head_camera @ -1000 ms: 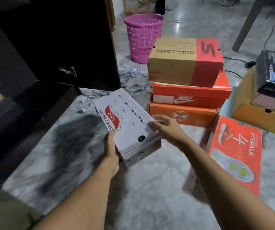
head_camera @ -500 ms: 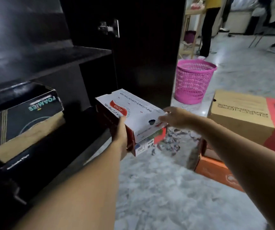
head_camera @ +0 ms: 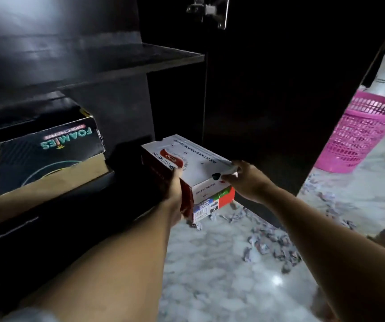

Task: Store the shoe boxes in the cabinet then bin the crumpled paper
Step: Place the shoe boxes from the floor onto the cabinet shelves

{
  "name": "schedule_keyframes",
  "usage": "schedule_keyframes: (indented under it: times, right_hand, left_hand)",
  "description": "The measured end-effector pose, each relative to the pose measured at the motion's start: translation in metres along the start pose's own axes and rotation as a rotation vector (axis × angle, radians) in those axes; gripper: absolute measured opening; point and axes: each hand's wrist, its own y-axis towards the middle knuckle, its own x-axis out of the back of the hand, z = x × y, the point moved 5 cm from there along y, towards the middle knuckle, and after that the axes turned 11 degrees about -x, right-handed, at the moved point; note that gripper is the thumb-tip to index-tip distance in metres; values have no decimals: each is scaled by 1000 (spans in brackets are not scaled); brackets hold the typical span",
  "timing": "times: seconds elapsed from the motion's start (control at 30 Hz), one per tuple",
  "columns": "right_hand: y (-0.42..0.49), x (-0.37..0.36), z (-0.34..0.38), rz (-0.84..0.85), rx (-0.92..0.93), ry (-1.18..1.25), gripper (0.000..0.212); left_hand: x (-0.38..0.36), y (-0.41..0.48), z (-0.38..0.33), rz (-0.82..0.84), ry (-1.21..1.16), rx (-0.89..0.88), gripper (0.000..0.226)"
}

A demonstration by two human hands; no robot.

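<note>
Cardboard shoe box (head_camera: 194,159), white-lidded, stiff and probably light: your left hand (head_camera: 175,196) clasps its long side, your right hand (head_camera: 249,182) pinches the lid's corner, fingers curled.

A glossy floor (head_camera: 210,270) of grey-and-white marble pattern spreads across the lower middle and right, with one small bright glare (head_camera: 277,280) on it.

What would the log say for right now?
phase: storing | left hand: grips white-and-red cardboard shoe box | right hand: holds its right edge | box: before black cabinet | crumpled paper: on floor
</note>
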Motion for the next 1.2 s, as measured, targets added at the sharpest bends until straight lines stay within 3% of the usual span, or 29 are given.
schedule_keyframes:
  times: [0.13,0.4,0.63,0.73,0.8,0.87,1.0,1.07,1.2]
  right_hand:
    - [34,-26,-19,-12,-48,137,37]
    - [80,-69,-33,-47,-117,296,44]
    - [112,-116,-29,71,-82,573,57]
    - [107,-120,-26,-45,-93,531,70]
    - [102,-119,-26,-161,-131,472,58]
    - [101,-126,-29,-212,-156,489,42]
    - [110,-140,-20,-226,-156,525,25]
    - [118,-146,-14,-199,-124,529,21]
    - [133,-158,3,-7,-83,591,27]
  left_hand:
    - [12,39,23,-130,-4,62,97]
    - [18,75,14,-198,-7,-43,62]
    - [42,119,9,-259,203,-56,81]
    - [43,109,-5,-190,246,-296,51]
    - [46,94,-5,-183,250,-491,40]
    - [47,82,4,-137,247,-581,50]
    - [51,89,14,-114,380,-543,73]
    - [53,93,8,-157,410,-548,75]
    - [62,111,-9,-214,541,-567,55]
